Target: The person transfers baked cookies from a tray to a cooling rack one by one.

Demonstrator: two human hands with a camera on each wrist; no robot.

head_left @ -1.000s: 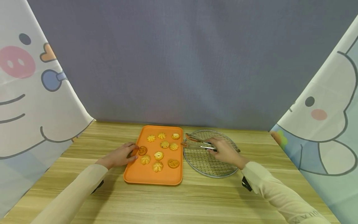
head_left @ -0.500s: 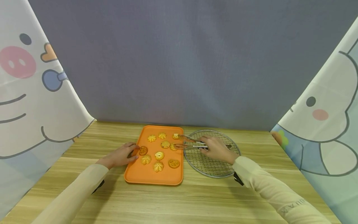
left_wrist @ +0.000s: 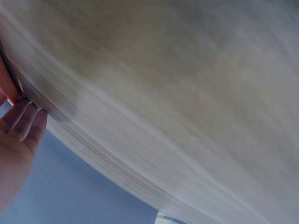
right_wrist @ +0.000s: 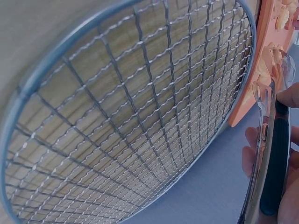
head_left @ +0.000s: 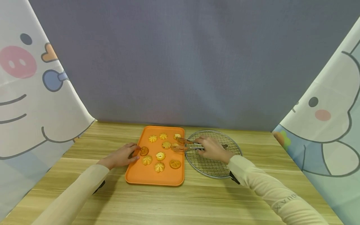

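Note:
My left hand (head_left: 122, 155) rests at the left edge of the orange tray (head_left: 154, 179), thumb and fingertips touching its rim near a brown pretzel-like cookie (head_left: 144, 151). In the left wrist view, its fingers (left_wrist: 35, 123) look fairly straight against the tray's side. My right hand (head_left: 212, 149) grips tongs (head_left: 194, 148) with dark handle grips and clear-looking tips. The tongs' tips are spread over the tray's right side, around a swirled cookie (head_left: 175, 145) that they partly hide. Close to the upper tip lies a cream-topped cookie (head_left: 177, 136). Whether the tips touch either cookie, I cannot tell.
Beside the tray's right edge lies a round wire rack (head_left: 213, 172), under the right hand. Several more cookies, such as a ridged one (head_left: 159, 167) and a speckled one (head_left: 166, 145), sit on the tray. A grey cloth (head_left: 180, 68) stands behind the wooden table (head_left: 157, 203).
My right hand has moved left with the tongs, bringing their tips from the rack's left edge over the tray to the swirled cookie. My left hand stays at the tray's edge.

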